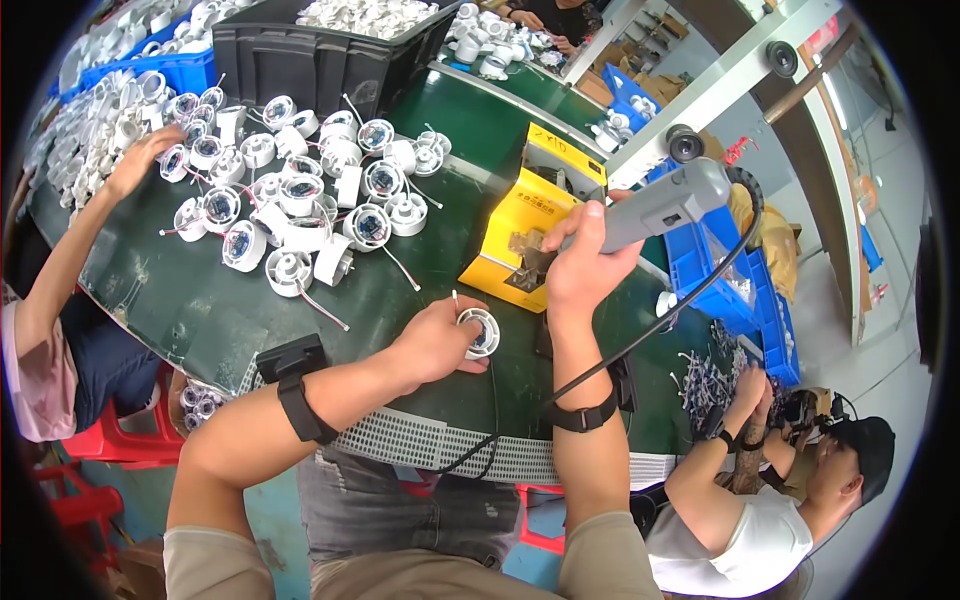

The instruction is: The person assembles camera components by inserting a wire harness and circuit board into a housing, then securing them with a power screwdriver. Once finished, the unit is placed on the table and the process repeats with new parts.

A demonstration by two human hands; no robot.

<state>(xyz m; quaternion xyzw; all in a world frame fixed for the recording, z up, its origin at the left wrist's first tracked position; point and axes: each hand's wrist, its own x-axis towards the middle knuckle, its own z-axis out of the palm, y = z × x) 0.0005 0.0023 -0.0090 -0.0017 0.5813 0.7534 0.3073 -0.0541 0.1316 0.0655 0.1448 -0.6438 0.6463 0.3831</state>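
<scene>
Left of centre, your left forearm slants up and rightward over the green table point(185, 285), and your left hand point(437, 342) has thumb and fingers closed around a white round part point(486, 333), just below the pile of similar parts point(300, 193). To its right, your right forearm stands nearly upright, and your right hand point(592, 262) wraps firmly around a grey tool point(665, 205), raised beside the yellow box point(512, 222) and tilted up to the right.

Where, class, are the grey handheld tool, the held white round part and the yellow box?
Grey handheld tool point(658, 205), head view: its casing.
White round part point(485, 335), head view: its ringed face.
Yellow box point(507, 230), head view: its side.
</scene>
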